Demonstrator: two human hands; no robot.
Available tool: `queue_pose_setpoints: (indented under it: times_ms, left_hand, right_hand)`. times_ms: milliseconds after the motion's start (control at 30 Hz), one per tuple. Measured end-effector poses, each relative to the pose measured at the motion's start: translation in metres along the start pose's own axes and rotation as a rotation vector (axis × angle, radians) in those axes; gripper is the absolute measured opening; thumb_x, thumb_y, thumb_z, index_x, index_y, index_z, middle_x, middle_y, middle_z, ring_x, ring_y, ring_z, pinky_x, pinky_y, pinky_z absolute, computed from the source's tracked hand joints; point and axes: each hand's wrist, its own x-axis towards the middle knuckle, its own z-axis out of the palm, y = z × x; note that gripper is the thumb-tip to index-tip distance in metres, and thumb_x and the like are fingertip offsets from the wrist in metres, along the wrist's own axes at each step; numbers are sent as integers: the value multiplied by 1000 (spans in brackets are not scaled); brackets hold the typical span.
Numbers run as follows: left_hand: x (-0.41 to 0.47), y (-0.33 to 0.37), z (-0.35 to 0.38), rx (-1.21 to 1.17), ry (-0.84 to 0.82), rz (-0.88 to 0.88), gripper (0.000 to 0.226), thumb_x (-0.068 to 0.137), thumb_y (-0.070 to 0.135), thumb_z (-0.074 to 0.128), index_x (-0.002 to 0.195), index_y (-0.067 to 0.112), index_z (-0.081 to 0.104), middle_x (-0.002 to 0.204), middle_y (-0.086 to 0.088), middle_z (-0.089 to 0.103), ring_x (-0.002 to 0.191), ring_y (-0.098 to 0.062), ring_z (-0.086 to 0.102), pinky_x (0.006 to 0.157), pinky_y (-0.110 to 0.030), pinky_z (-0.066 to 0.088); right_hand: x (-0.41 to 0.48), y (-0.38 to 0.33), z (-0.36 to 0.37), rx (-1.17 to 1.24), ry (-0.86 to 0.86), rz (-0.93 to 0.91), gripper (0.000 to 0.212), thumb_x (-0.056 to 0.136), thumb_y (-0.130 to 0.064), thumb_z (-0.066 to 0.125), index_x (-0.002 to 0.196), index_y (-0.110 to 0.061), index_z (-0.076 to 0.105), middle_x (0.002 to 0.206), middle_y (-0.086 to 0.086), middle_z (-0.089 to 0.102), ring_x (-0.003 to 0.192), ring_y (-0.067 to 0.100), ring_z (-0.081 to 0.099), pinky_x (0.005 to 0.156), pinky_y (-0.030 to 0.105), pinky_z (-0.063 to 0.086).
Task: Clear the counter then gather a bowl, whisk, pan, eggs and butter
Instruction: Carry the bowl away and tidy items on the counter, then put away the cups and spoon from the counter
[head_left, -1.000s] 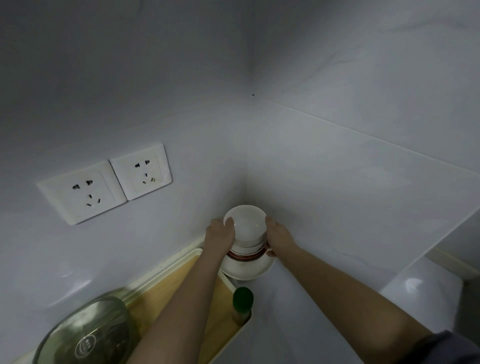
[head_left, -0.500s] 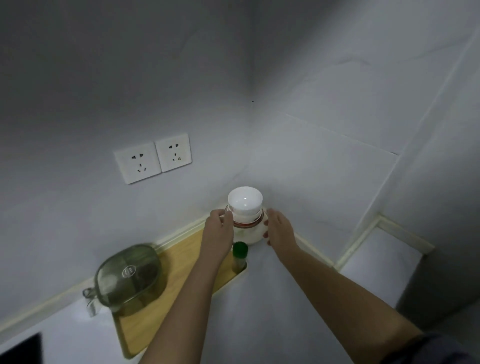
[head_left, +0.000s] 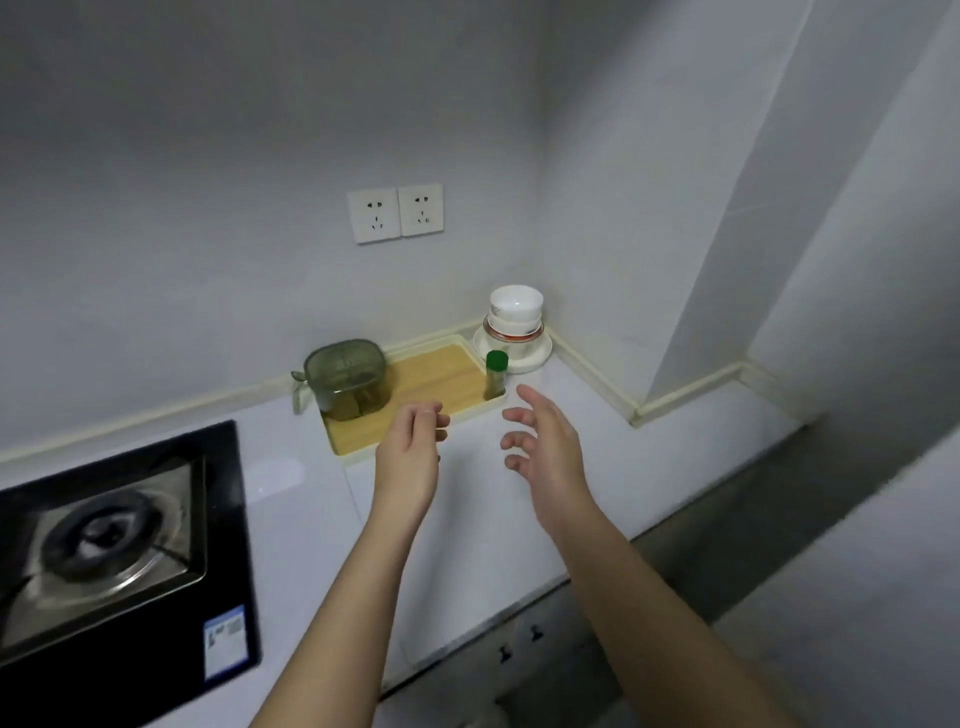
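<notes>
bowls (head_left: 516, 310): stacked in the worktop (head_left: 467, 519) corner, just beside the bottle (head_left: 496, 371).
left grip (head_left: 413, 441): loosely curled, empty, above the worktop.
right grip (head_left: 545, 441): spread, empty.
how: I'd lift only the top bowl, straight up, steadying the rest.

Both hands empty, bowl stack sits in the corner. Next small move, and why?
Probably reach the right hand to the corner and lift the top bowl off the stack of dishes. Both it and the left hand hold nothing, and the bowl is the only listed item in view; no whisk, pan, eggs or butter shows.
</notes>
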Motion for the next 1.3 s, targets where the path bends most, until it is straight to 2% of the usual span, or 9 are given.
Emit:
queue_pose_setpoints:
  times_ms: [233, 400, 533, 767, 1000, 1167, 1300]
  left_hand:
    - [-132, 1, -69, -34, 97, -14, 22, 100, 23, 39, 94, 21, 61, 93, 0, 68, 89, -15, 65, 73, -30, 49]
    - [-181, 3, -113, -65, 198, -48, 22, 99, 18, 40, 96, 15, 62, 91, -3, 68, 84, -14, 65, 70, -27, 49]
    - [-215, -5, -167, -44, 275, -49, 22, 99, 16, 42, 95, 13, 63, 89, -5, 69, 79, -13, 65, 71, -30, 50]
    - [-272, -22, -288, -18, 438, -48, 19, 97, 16, 46, 93, 13, 65, 86, -2, 70, 81, -16, 67, 70, -29, 51]
    - [-348, -37, -457, -39, 643, -44, 18, 97, 16, 47, 91, 15, 65, 84, -1, 70, 78, -12, 66, 68, -25, 51]
    - [-401, -54, -558, -85, 828, -81, 21, 98, 12, 45, 87, 14, 64, 82, -3, 68, 75, -15, 63, 69, -29, 48]
    - [-425, -65, -611, -106, 938, -88, 22, 98, 11, 45, 86, 13, 63, 79, -1, 68, 69, -9, 62, 70, -31, 47]
  right_hand:
    - [-120, 21, -17, -73, -208, -16, 20, 98, -28, 46, 105, -27, 64, 92, 3, 62, 63, 14, 53, 52, 26, 40]
    - [-170, 44, 5, -109, -349, -14, 24, 100, -25, 41, 105, -24, 64, 88, 2, 63, 62, 14, 54, 50, 25, 40]
    - [-208, 73, 34, -124, -478, 21, 27, 101, -23, 38, 103, -20, 65, 84, 1, 64, 60, 13, 55, 49, 25, 41]
    - [-289, 123, 119, -144, -665, 77, 25, 100, -22, 41, 103, -14, 65, 83, 4, 65, 60, 15, 55, 49, 25, 41]
    - [-416, 196, 233, -146, -806, 144, 24, 99, -21, 44, 100, -12, 67, 81, 4, 64, 58, 13, 55, 48, 24, 40]
    - [-492, 240, 304, -183, -950, 191, 26, 100, -21, 42, 101, -12, 66, 79, 2, 65, 59, 12, 56, 48, 23, 41]
    - [-527, 263, 350, -202, -1022, 207, 27, 100, -20, 41, 102, -10, 66, 79, 2, 64, 60, 13, 55, 49, 23, 40]
